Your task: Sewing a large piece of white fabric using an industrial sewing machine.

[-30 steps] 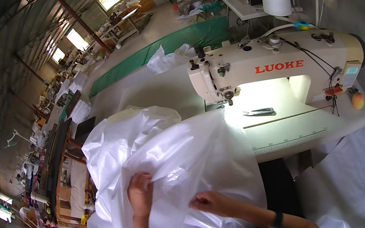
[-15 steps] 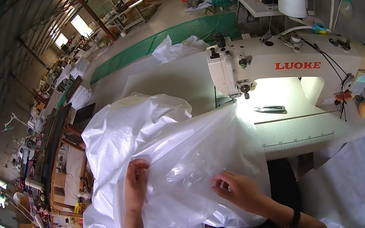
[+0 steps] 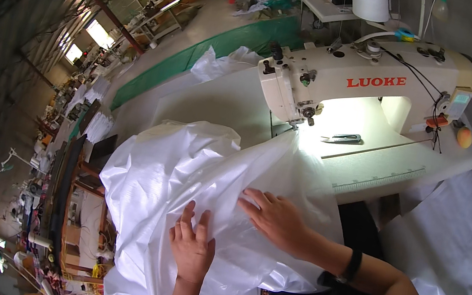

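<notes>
Both hands lie flat, fingers apart, on the white fabric [image 3: 181, 169]; left hand [image 3: 192, 247] has shifted rightward; right hand [image 3: 275, 216] has moved closer to it since before.

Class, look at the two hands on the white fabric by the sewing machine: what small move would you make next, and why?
Probably slide the white fabric toward the needle. Both the left hand and the right hand lie flat and open on it, and its far edge already reaches the lit bed of the sewing machine.
</notes>
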{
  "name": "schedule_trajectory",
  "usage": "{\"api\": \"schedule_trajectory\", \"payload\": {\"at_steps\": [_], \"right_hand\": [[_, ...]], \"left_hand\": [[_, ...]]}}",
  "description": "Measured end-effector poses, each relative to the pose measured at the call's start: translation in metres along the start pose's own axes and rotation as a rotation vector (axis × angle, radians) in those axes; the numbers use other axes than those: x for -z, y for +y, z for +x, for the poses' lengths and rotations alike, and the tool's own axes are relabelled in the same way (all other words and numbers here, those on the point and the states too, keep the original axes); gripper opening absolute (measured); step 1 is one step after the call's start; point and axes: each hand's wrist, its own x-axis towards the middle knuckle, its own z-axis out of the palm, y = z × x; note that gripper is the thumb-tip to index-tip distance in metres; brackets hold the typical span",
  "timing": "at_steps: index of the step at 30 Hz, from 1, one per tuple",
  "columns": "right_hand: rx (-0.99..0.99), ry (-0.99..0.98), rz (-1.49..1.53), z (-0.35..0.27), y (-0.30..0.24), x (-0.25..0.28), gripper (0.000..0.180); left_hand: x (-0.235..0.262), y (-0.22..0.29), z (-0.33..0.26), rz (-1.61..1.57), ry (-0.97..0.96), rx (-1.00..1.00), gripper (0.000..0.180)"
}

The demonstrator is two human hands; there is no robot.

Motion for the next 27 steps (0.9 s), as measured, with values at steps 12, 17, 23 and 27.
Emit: {"api": "schedule_trajectory", "payload": {"at_steps": [12, 17, 23, 27], "right_hand": [[0.118, -0.692, 0.180, -0.083, 0.031, 0.095, 0.017], [0.349, -0.450, 0.269, -0.094, -0.001, 0.115, 0.017], [0.259, -0.105, 0.277, -0.067, -0.027, 0.100, 0.015], [0.321, -0.482, 0.001, -0.072, -0.034, 0.076, 0.022]], "left_hand": [[0.009, -0.050, -0.015, -1.232, -0.107, 0.568, 0.008], [0.001, -0.055, -0.031, -1.377, -0.173, 0.717, 0.011], [0.022, 0.010, -0.021, -0.556, -0.070, 0.453, 0.010], [0.029, 0.040, -0.018, -0.543, -0.063, 0.421, 0.018]]}}
